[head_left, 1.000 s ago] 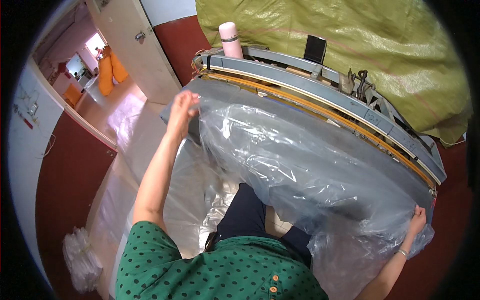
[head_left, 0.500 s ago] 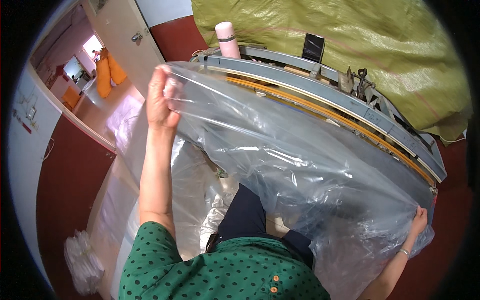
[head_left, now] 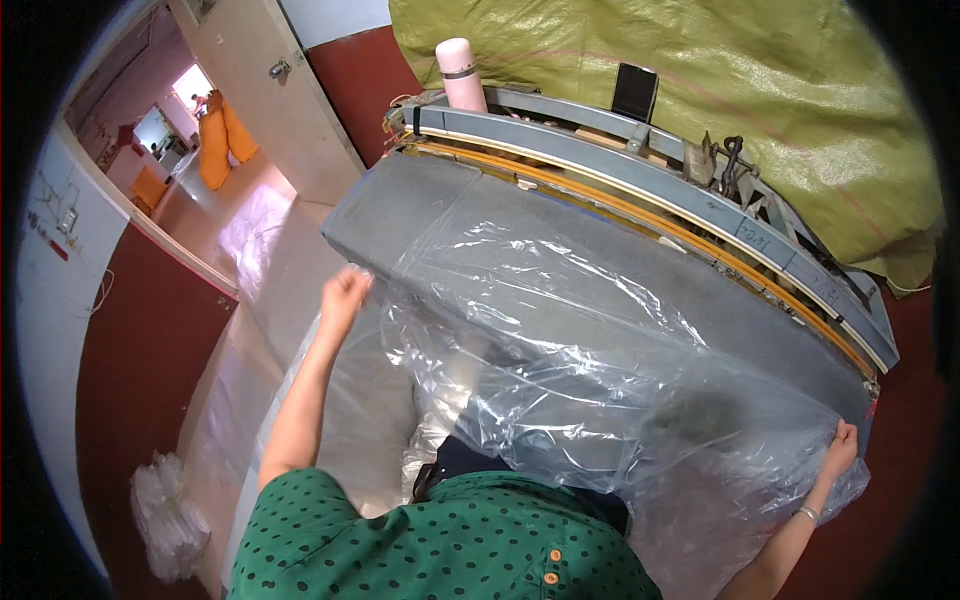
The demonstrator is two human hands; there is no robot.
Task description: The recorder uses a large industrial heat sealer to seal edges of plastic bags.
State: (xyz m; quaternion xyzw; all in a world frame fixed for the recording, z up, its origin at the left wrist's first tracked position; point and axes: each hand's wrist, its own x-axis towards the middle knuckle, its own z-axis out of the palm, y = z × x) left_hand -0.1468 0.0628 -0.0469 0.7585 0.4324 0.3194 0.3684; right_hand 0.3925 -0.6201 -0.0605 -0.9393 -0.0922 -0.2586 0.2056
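Left hand (head_left: pixel 345 292) pinches the clear film (head_left: pixel 560 352) by its left edge, right hand (head_left: pixel 842 447) by its right. Film lies creased across the grey surface (head_left: pixel 385 200), sagging personward. Best: even sideways tension, held low. Metal frame (head_left: pixel 560 137) limits far-side reach; pink bottle (head_left: pixel 462 82), phone (head_left: pixel 635 92) there.

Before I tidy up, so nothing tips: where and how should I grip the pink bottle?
Probably around the body of the pink bottle, below its dark band, coming from the near side with the nearer left hand: it is cylindrical, upright, and rises above the grey rail.
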